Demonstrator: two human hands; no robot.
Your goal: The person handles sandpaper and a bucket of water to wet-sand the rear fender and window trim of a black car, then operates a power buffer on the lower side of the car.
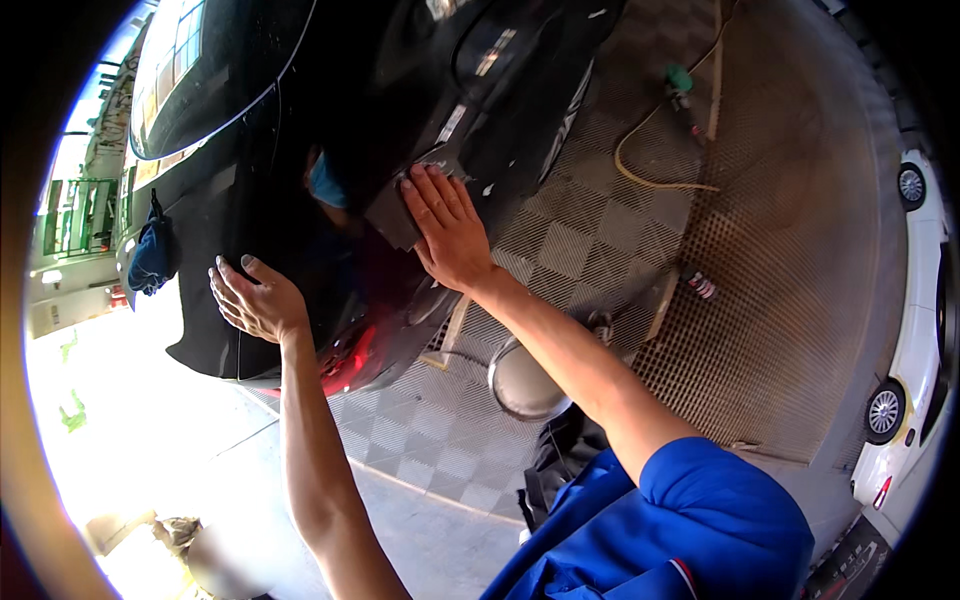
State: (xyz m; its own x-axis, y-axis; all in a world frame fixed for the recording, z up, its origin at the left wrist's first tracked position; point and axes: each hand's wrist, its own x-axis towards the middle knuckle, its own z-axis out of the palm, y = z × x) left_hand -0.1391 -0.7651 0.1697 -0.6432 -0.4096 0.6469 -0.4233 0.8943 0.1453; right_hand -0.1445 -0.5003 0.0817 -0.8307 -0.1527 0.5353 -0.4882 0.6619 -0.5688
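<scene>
A black car point(240, 200) with a glossy body fills the upper left, its red tail light point(350, 360) nearest me. My right hand point(450, 230) lies flat on the car's rear side panel, fingers stretched out. Under and beside its fingers is a dark grey flat sheet point(390, 215); its kind cannot be made out. Small pale marks show on the panel past the fingertips. My left hand point(260, 300) is on or just over the trunk area, palm down and fingers extended, with whitish dust on the fingertips. It holds nothing.
A dark blue cloth point(152, 255) hangs at the car's far left. Right of the car, a green-topped tool point(680, 85) and a yellowish hose point(625, 170) lie on the floor, with a small can point(702, 285) nearer. A round stool point(525, 385) stands below my right arm. A white car point(915, 300) is far right.
</scene>
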